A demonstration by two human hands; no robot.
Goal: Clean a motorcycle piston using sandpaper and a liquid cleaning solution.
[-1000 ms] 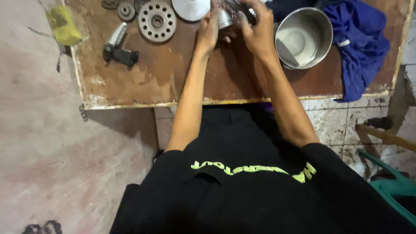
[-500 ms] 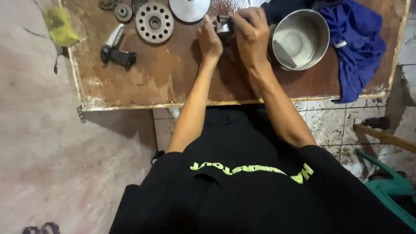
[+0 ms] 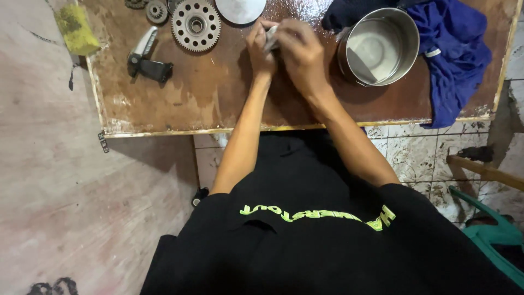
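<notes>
My left hand [image 3: 261,52] and my right hand [image 3: 297,52] are pressed together over the far middle of the brown wooden table [image 3: 218,104], at about 12 o'clock from my chest. Between them I hold a small grey metal part [image 3: 271,37]; only a sliver of it shows between my fingers, so I cannot tell its shape. Both hands are curled closed around it, the right one wrapped over the top and the left gripping from the side, with knuckles touching.

At 1 o'clock from my hands, just beside my right hand, stands a round steel pot [image 3: 379,46], open at the top, pale and bare inside. A blue cloth [image 3: 456,60] lies bunched against its far side at about 2 o'clock and hangs over the table's right edge. A darker cloth [image 3: 341,13] sits just behind the pot.

At 10 o'clock from my hands lies a large toothed gear [image 3: 196,25], flat on the table, ringed with holes. A smaller gear [image 3: 156,11] lies just beside it toward 9 o'clock. At 11 o'clock, near my left hand, a plain round metal disc [image 3: 240,8] is cut off by the top edge of the view. Farther out at 9 o'clock lies a black and silver handle-shaped piece [image 3: 147,57], well apart from my hands. A yellow-green sponge [image 3: 76,30] rests off the table's left corner.

My forearms run straight from my black shirt [image 3: 327,240] up across the near edge of the table.
</notes>
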